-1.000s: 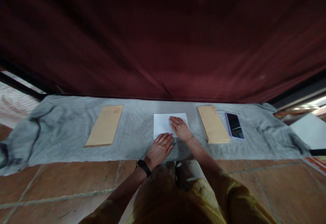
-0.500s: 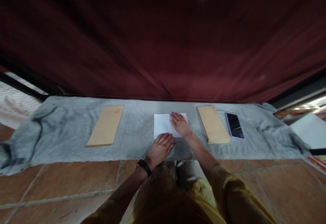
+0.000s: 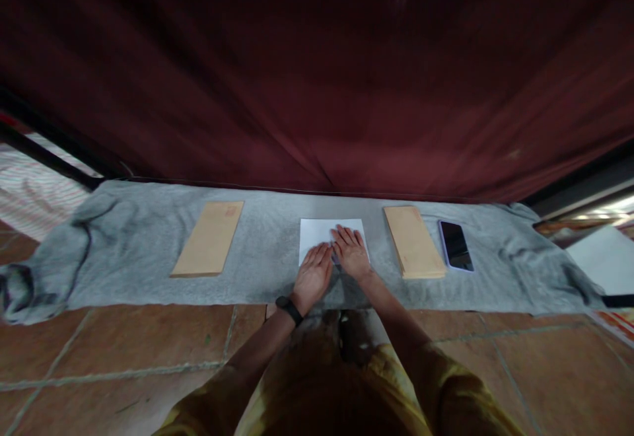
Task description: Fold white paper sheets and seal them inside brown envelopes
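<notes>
A white sheet of paper (image 3: 313,230) lies on the grey cloth in front of me, partly hidden under my hands. My left hand (image 3: 313,276) rests flat on its lower left part, fingers stretched forward and a dark band on the wrist. Palm down, my right hand (image 3: 351,254) presses on the paper's right half with fingers spread. The hands lie side by side, nearly touching at the fingertips. Neither one grips anything.
Brown envelopes lie at the left (image 3: 208,241) and in a stack at the right (image 3: 415,243). Beyond the stack is a phone (image 3: 456,246) in a purple case. The grey cloth (image 3: 267,251) covers a narrow surface; a dark red curtain (image 3: 317,92) hangs behind it.
My left hand has moved up onto the paper, closer to my right hand. My right hand has shifted slightly toward me, its fingers spread wider. The camera view has tilted a little.
</notes>
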Demonstrator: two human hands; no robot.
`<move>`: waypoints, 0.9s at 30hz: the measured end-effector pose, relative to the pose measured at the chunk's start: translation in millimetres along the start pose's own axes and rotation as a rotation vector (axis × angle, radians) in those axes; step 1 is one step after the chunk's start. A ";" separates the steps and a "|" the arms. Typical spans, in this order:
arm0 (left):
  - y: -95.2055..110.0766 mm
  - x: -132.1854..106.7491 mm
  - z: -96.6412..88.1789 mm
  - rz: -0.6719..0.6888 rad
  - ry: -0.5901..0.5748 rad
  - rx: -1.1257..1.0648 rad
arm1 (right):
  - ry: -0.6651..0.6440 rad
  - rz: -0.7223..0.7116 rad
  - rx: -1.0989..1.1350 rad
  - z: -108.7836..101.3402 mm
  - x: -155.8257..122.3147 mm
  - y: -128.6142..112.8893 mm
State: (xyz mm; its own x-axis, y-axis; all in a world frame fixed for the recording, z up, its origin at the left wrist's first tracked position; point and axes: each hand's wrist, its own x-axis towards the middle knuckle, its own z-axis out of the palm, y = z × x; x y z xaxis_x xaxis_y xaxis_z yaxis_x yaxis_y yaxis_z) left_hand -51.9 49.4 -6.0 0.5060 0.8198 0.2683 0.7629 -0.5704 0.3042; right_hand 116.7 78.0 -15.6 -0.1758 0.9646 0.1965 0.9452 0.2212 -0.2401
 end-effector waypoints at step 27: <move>-32.2 39.6 9.3 -0.106 -0.141 0.165 | 0.118 0.126 -0.047 16.2 -4.6 3.6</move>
State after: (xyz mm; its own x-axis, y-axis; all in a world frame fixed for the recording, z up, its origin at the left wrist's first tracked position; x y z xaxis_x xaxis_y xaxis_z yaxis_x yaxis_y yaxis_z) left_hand -52.8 100.6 -13.6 0.4621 0.8801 0.1089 0.8642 -0.4744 0.1675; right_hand 116.4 76.7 -32.8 -0.0247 0.9602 0.2782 0.9699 0.0904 -0.2260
